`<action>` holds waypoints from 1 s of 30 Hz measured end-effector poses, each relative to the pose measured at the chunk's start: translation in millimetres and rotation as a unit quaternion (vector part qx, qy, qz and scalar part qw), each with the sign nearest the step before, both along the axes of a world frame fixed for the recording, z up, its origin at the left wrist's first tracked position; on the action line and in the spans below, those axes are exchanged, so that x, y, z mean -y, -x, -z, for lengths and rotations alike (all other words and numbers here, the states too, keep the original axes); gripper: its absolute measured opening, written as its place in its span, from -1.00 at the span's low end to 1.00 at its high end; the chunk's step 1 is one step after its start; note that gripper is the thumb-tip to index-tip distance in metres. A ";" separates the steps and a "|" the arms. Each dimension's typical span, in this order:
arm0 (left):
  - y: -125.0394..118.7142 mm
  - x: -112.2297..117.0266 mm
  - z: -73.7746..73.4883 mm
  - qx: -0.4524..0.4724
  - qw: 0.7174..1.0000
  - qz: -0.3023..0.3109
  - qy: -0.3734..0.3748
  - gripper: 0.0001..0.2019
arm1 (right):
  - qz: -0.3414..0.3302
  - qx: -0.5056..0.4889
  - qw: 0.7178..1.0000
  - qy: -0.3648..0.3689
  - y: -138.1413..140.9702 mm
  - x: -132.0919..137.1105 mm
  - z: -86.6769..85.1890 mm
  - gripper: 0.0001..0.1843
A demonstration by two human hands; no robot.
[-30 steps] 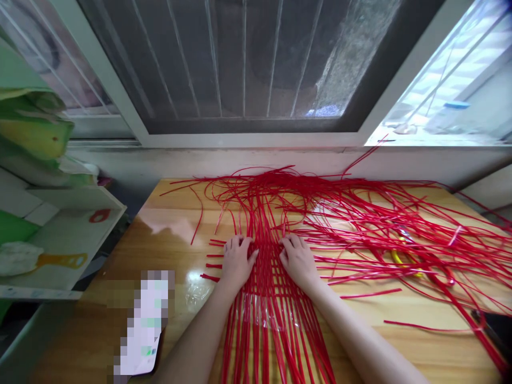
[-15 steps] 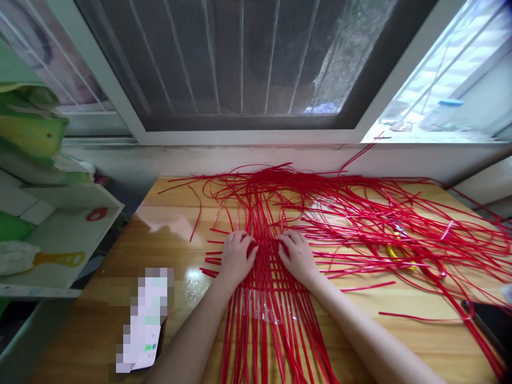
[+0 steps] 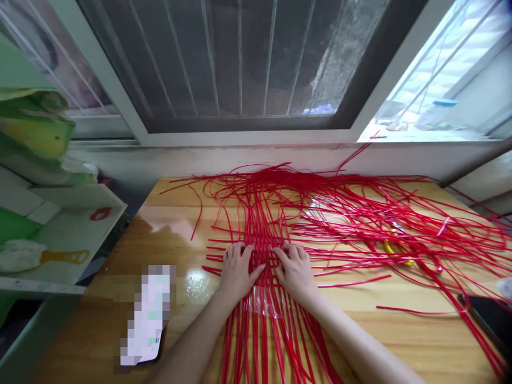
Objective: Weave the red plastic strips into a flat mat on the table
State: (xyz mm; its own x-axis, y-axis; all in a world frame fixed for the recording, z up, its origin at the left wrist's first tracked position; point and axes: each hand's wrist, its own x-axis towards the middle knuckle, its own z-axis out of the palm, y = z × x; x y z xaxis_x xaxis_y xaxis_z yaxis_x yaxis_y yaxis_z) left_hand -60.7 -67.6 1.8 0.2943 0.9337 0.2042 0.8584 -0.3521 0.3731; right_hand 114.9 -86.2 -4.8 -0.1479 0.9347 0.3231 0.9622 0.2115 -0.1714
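Thin red plastic strips cross each other in a woven patch (image 3: pixel 263 250) in the middle of the wooden table (image 3: pixel 192 330). My left hand (image 3: pixel 239 272) lies on the left part of the weave, fingers forward and thumb stretched towards the centre. On the right part rests my right hand (image 3: pixel 295 271), fingers spread and fingertips on the strips. What lies under both palms is hidden. Just nearer to me, clear tape (image 3: pixel 262 305) covers the long strips, whose loose ends run to the bottom edge of the view.
Loose red strips (image 3: pixel 360 213) tangle along the back and right of the table, partly over yellow-handled scissors (image 3: pixel 394 253). A phone (image 3: pixel 150 314) with a blurred screen lies at left, a dark flat object (image 3: pixel 486 320) at right. A white shelf (image 3: pixel 96 234) stands left; a window frame (image 3: pixel 248 138) is behind.
Both hands have shifted slightly towards me over the weave. My left thumb now reaches further inward, and the right fingers have moved a little. The camera view has shifted slightly.
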 end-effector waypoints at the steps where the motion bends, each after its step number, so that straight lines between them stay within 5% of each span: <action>1: 0.3 -0.5 0.3 0.001 1.000 0.000 0.001 -0.58 | -0.001 0.005 1.000 0.001 0.1 -0.7 0.2 -0.60; 30: 2.4 15.1 1.3 0.038 0.999 0.027 0.002 -0.62 | -0.037 0.012 0.999 0.017 -3.6 12.7 2.1 -0.62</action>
State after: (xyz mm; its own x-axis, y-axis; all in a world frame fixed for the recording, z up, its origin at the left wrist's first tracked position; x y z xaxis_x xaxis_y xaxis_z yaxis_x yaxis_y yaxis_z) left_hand -63.1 -82.6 0.5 0.3288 0.9175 0.2237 0.8069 -0.3960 0.4383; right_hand 118.5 -99.0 -6.9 -0.2239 0.9311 0.2879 0.9481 0.2765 -0.1569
